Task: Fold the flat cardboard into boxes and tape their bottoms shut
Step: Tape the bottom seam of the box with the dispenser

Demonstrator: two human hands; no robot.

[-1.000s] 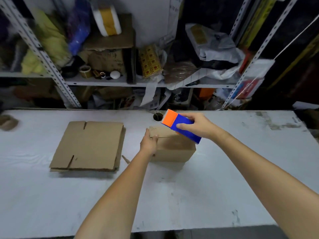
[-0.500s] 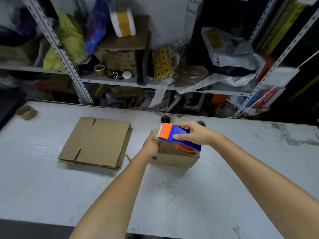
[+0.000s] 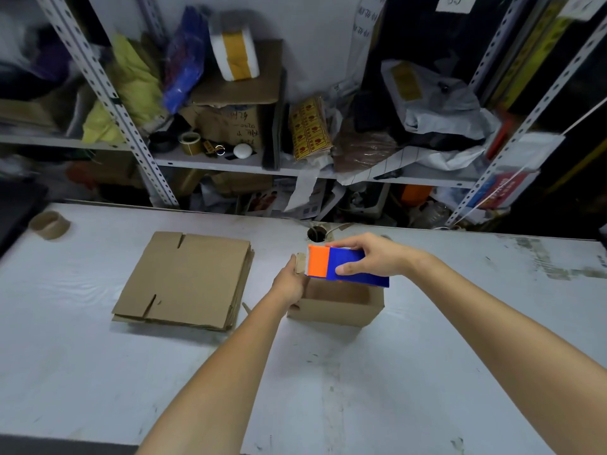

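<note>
A small folded cardboard box [image 3: 335, 307] stands near the middle of the white surface [image 3: 361, 389]. The left hand [image 3: 290, 284] grips the box's left end, thumb up by a raised flap. The right hand [image 3: 371, 257] is closed round a blue and orange tape dispenser [image 3: 331, 266], holding it over the box's top with the orange end pointing left, close to the left hand. A stack of flat cardboard [image 3: 187, 280] lies just left of the box. A bare cardboard tape core [image 3: 49, 224] sits at the far left edge, and cluttered metal shelving [image 3: 230, 162] stands behind.
</note>
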